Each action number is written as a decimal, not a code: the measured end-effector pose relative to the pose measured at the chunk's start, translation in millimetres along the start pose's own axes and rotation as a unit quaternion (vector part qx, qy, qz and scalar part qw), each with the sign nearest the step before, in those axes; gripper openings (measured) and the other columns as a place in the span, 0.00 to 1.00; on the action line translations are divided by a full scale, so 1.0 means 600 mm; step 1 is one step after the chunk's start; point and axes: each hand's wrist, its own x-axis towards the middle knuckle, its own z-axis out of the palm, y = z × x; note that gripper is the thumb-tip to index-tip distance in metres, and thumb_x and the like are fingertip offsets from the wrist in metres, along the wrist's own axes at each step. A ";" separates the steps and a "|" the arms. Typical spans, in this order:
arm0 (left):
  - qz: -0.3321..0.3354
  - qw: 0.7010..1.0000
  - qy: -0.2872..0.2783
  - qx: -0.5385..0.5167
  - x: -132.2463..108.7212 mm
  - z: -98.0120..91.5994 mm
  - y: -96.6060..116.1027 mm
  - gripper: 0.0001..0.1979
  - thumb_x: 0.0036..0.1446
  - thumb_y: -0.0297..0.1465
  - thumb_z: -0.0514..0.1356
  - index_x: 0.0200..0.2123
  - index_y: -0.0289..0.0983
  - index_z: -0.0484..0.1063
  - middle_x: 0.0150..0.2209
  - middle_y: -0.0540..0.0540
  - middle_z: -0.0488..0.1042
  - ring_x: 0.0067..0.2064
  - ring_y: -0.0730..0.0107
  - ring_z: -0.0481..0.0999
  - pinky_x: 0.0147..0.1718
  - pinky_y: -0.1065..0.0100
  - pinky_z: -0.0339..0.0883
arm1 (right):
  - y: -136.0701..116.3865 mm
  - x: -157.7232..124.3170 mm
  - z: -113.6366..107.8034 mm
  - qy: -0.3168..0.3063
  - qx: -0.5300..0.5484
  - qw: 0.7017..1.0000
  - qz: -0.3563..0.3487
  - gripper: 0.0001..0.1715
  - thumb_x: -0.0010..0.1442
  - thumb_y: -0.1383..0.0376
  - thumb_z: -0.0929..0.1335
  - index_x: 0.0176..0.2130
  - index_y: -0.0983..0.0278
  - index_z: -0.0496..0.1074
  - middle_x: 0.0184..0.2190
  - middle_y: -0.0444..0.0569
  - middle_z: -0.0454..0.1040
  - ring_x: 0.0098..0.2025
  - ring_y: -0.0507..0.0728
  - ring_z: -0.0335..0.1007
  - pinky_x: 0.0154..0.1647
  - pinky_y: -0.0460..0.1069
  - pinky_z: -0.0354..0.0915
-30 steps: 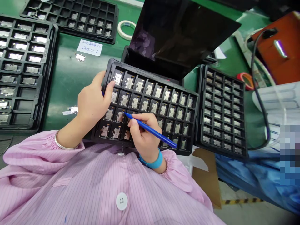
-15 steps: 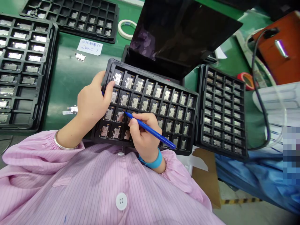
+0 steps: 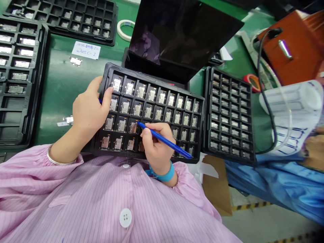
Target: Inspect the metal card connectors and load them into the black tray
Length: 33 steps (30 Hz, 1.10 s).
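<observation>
My left hand (image 3: 89,107) grips the left end of a black compartment tray (image 3: 152,82), its thumb over the rim beside the top-left part. Something small and blue peeks out by its fingers, too hidden to name. Small silver metal parts sit one to a compartment, in rows. A blue pen (image 3: 168,142) is pinched in my right hand (image 3: 158,146), which rests over the tray's lower middle and hides some compartments. The pen's tip is at the third part (image 3: 133,127) of the third row; whether it touches cannot be told.
More part-filled black trays stand at left (image 3: 37,77), back left (image 3: 112,20) and right (image 3: 206,111). A dark lid-like sheet (image 3: 184,30) rises behind. Loose parts (image 3: 76,61), a handwritten label (image 3: 86,50) and tape (image 3: 124,30) lie on the green table. Another person's blue clothing (image 3: 273,182) is at right.
The view has shifted, so most things appear further left. The pen tip has moved one compartment to the right, from the second part of the third row to the third. My left hand keeps its grip.
</observation>
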 end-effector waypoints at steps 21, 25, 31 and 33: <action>0.009 1.000 0.011 0.002 -0.002 -0.003 0.000 0.25 0.64 0.51 0.50 0.57 0.45 0.69 0.31 0.49 0.79 0.35 0.52 0.79 0.37 0.54 0.68 | 0.027 -0.014 -0.036 0.063 -0.003 0.997 0.052 0.02 0.63 0.65 0.66 0.39 0.60 0.69 0.26 0.40 0.70 0.26 0.52 0.71 0.30 0.50 0.69; 0.015 1.000 0.012 -0.014 -0.004 -0.004 -0.001 0.26 0.64 0.53 0.48 0.57 0.47 0.68 0.31 0.51 0.78 0.35 0.53 0.78 0.38 0.53 0.67 | 0.021 -0.010 -0.035 0.040 -0.007 0.997 0.061 0.01 0.63 0.66 0.66 0.38 0.60 0.69 0.23 0.39 0.69 0.24 0.51 0.71 0.26 0.48 0.67; 0.001 1.000 -0.001 -0.016 -0.006 -0.007 0.005 0.29 0.64 0.54 0.48 0.58 0.44 0.68 0.31 0.49 0.76 0.37 0.51 0.77 0.42 0.50 0.66 | 0.022 -0.009 -0.034 0.037 -0.019 0.998 0.050 0.01 0.62 0.67 0.66 0.37 0.60 0.69 0.24 0.39 0.70 0.25 0.51 0.71 0.26 0.48 0.67; 0.001 1.000 -0.003 -0.012 -0.006 -0.007 0.005 0.29 0.64 0.54 0.48 0.59 0.44 0.67 0.31 0.49 0.77 0.37 0.50 0.77 0.42 0.49 0.66 | 0.023 -0.012 -0.034 0.037 -0.019 0.998 0.049 0.01 0.62 0.67 0.66 0.37 0.60 0.69 0.24 0.39 0.70 0.24 0.51 0.70 0.26 0.48 0.67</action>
